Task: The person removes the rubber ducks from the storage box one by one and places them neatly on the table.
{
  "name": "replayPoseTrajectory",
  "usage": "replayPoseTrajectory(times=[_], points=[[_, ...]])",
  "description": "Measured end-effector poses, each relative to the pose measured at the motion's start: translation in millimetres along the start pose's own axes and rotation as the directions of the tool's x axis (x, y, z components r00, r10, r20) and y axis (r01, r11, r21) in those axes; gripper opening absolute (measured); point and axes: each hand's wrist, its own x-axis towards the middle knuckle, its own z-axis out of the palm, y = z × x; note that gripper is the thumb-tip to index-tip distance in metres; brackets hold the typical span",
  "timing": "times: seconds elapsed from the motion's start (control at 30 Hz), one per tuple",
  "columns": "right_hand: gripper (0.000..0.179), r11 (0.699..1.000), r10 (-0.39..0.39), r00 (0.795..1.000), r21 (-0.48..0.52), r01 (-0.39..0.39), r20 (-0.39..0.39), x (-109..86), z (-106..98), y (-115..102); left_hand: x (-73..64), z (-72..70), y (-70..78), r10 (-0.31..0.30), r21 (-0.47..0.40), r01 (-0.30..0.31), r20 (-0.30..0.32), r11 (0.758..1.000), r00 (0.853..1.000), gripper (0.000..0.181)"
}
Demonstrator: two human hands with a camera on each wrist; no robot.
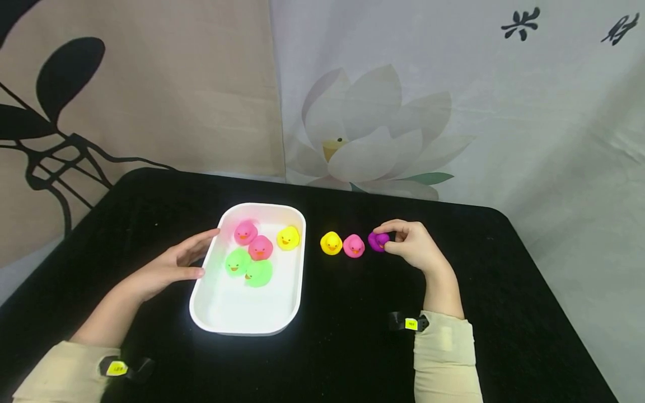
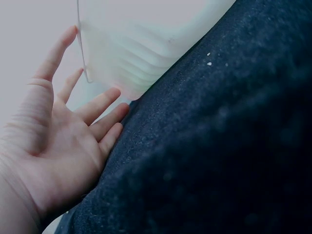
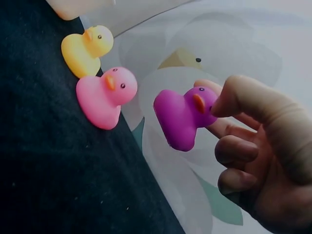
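Between thumb and fingers, my right hand (image 1: 416,246) pinches a purple rubber duck (image 3: 183,119) by its head; in the right wrist view the duck is lifted off the black cloth. Just left of it a pink duck (image 1: 354,246) and a yellow duck (image 1: 331,243) sit side by side. My left hand (image 1: 168,266) touches the left wall of a white tray (image 1: 242,310) with fingers spread, fingertips right at its rim. Inside the tray lie two pink ducks (image 1: 246,232), two green ducks (image 1: 258,273) and another yellow duck (image 1: 288,238).
A black cloth (image 1: 347,336) covers the table under the tray and ducks. Behind the table's far edge hangs a pale curtain (image 1: 504,112) with a printed lotus flower (image 1: 373,129) and dark leaves. Each wrist wears a black strap with a yellow label.
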Motion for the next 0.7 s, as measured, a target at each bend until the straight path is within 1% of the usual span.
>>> replayPoseTrajectory(times=[0.2, 0.47, 0.7], points=[[0.029, 0.999, 0.048, 0.999, 0.0, -0.048, 0.016, 0.0, 2, 7, -0.1, 1.2, 2.2, 0.019, 0.005, -0.019, 0.01, 1.0, 1.0, 0.073], [0.03, 0.999, 0.054, 0.998, 0.005, -0.054, 0.045, 0.6, 6, 14, -0.2, 0.5, 4.1, 0.02, -0.001, -0.02, 0.006, 1.0, 1.0, 0.073], [0.03, 0.997, 0.079, 0.996, 0.001, -0.08, 0.048, 1.5, 9, 17, 0.1, 0.9, 4.3, 0.015, 0.005, -0.015, 0.001, 1.0, 1.0, 0.073]])
